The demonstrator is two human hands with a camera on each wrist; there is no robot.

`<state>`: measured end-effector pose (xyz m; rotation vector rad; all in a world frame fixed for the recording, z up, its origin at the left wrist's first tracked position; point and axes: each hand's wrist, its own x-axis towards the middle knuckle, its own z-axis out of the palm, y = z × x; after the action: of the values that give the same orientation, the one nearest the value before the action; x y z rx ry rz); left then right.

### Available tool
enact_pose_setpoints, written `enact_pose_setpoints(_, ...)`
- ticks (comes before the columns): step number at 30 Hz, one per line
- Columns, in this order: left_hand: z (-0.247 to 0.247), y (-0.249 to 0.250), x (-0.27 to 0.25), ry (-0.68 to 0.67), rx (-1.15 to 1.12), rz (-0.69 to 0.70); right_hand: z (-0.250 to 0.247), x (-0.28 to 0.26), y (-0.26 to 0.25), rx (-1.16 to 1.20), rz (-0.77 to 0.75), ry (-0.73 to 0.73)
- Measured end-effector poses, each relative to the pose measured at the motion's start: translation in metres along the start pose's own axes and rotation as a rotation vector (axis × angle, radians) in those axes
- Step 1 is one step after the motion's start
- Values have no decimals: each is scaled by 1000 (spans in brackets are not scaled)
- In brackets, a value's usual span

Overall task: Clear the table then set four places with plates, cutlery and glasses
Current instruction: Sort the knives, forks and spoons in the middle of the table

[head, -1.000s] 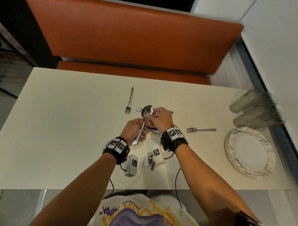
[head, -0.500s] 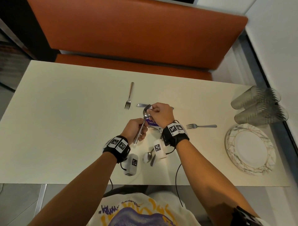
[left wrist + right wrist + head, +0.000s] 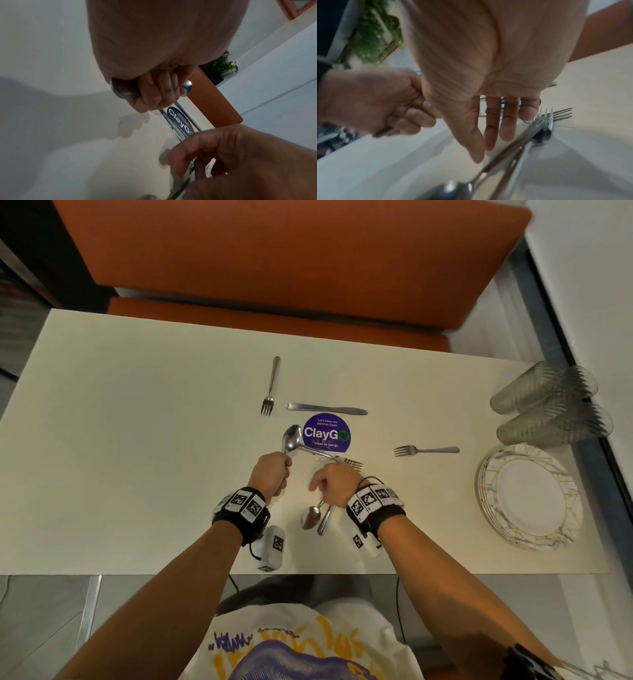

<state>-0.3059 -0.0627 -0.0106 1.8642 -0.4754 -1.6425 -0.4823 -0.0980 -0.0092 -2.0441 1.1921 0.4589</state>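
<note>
Two hands work close together over the near middle of the table. The left hand is a closed fist curled round the handle of a spoon, whose bowl stands up just beyond the knuckles; the left wrist view shows more than one metal handle end sticking out of the fist, though how many pieces it holds cannot be told. The right hand hangs slack beside it, fingers straight and slightly spread, pointing down and gripping nothing. Directly under that hand lies loose cutlery: another spoon and a second handle beside it towards the person, and fork tines showing just past the knuckles. Whether the fingertips touch this cutlery cannot be told.

Just beyond both hands sits a round purple sticker reading "ClayGo", and past it a knife lies crosswise. A fork lies farther out to the left of the knife, and another fork lies to the right of the right hand. Well out to the right, near the table's edge, is a stack of plates with stacked clear glasses lying on their sides beyond it. An orange bench runs along the far side of the pale table, and a green plant shows in the wrist views.
</note>
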Motion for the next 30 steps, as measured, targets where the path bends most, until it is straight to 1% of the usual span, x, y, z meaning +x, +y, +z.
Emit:
enact_pose_setpoints(2,0,-3,0,4,5,-4,6,-1,1,-74,-5,-3)
enact_pose_setpoints(7,0,-8,1,3,-7,-14,16,-2,2,-162,-16,33)
enact_pose_setpoints(11,-3,-7,1,4,-1,-1,18,2,1,-233,-37,17)
enact_pose_setpoints(16,-9,-4,1,-16,67,103,18,6,0,-292,-76,-17)
enact_pose_setpoints(19,-13,-2,1,-14,47,175,9,7,2,-229,-97,13)
enact_pose_setpoints(21,-16,2,2,-10,36,221,-1,5,2,-151,-104,85)
enact_pose_setpoints(24,-16,7,7,-26,-26,262,-20,3,4,24,-127,261)
enact_pose_setpoints(25,-16,15,6,-34,-53,284,-34,0,1,85,-141,337)
enact_pose_setpoints(29,-11,23,9,-79,-130,313,-67,-4,-10,452,-101,584)
enact_pose_setpoints(30,-8,26,7,-98,-137,323,-73,-4,-13,556,-77,625)
